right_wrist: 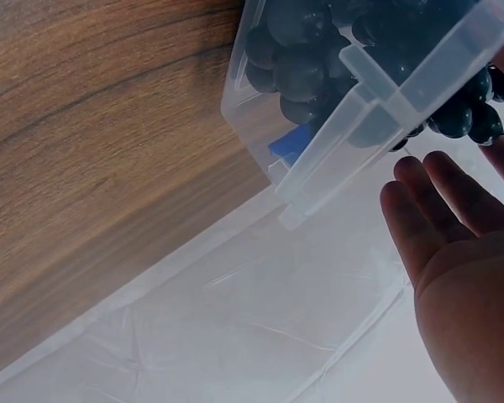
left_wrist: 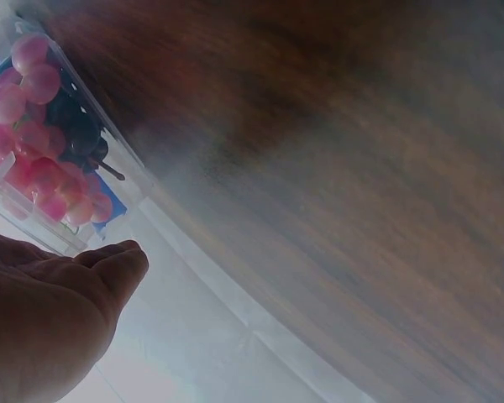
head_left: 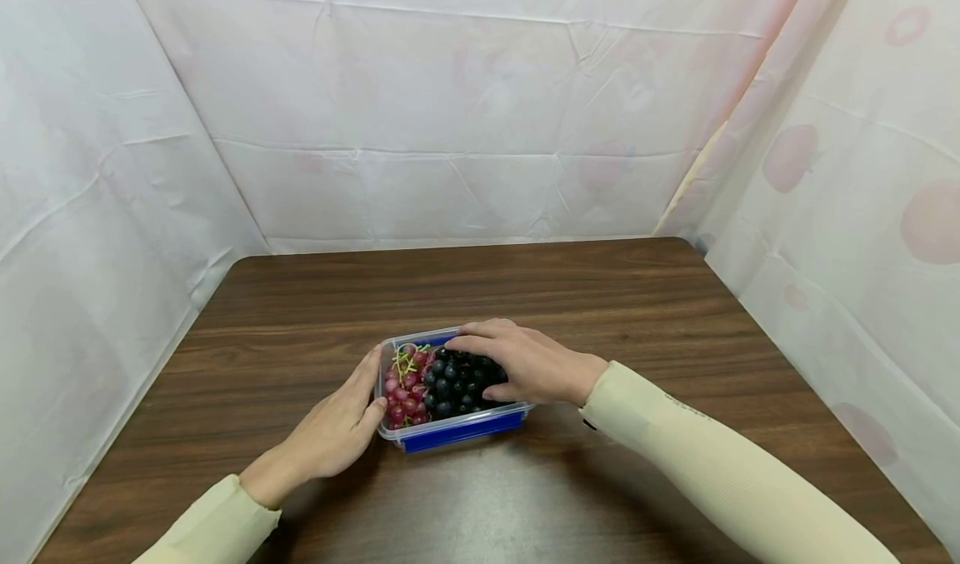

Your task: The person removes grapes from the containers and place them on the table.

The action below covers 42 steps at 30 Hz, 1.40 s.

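Observation:
A clear plastic container [head_left: 465, 425] with blue side clips stands on the table in the head view. Pink-red grapes [head_left: 406, 393] with yellow-green stems fill its left part, and a bunch of black grapes [head_left: 450, 385] fills the right part. Along the container's left end lies my left hand [head_left: 337, 422], fingers straight, thumb at the near left corner. My right hand [head_left: 532, 364] is over the right end, its fingers and thumb spread on the black grapes. In the right wrist view the fingers [right_wrist: 462, 197] look extended, with one fingertip at the grapes.
The brown wood-grain table [head_left: 465, 289] surrounds the container on all sides. White sheeting [head_left: 450, 114] hangs behind the table and along both sides. Pale sleeves [head_left: 675, 447] cover both forearms.

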Each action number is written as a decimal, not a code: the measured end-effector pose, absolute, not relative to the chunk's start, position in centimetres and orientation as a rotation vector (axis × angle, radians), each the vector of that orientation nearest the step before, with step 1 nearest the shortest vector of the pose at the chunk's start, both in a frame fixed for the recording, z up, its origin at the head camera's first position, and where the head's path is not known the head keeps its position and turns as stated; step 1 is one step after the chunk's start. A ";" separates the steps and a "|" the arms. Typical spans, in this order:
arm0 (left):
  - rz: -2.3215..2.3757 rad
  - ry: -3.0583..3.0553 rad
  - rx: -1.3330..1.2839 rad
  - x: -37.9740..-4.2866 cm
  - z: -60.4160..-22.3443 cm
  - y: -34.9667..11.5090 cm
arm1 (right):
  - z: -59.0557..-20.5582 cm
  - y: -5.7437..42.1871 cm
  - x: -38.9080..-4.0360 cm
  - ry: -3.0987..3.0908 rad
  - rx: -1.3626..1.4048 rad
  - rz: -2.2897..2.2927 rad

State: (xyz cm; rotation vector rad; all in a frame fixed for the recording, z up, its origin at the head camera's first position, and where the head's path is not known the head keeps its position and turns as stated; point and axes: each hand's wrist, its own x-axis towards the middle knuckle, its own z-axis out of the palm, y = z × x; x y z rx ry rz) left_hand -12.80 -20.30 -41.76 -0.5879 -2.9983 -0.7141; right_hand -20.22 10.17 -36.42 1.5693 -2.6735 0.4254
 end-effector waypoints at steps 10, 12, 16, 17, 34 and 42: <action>-0.719 -3.004 -0.585 -12.8 -41.7 -20.3 | -36.3 9.7 -20.3 -2.661 1.611 0.364; -0.717 -3.005 -0.586 -12.8 -41.7 -20.3 | -36.2 9.6 -20.3 -2.660 1.617 0.353; -0.711 -3.004 -0.584 -12.8 -41.7 -20.2 | -36.1 9.3 -20.4 -2.667 1.622 0.354; -0.709 -3.004 -0.583 -12.8 -41.7 -20.2 | -36.1 9.2 -20.4 -2.668 1.624 0.358; -0.705 -2.996 -0.580 -12.8 -41.9 -20.3 | -36.5 8.2 -21.1 -2.712 1.674 0.406; -0.698 -2.990 -0.583 -12.9 -41.9 -20.3 | -36.7 7.8 -21.3 -2.743 1.663 0.368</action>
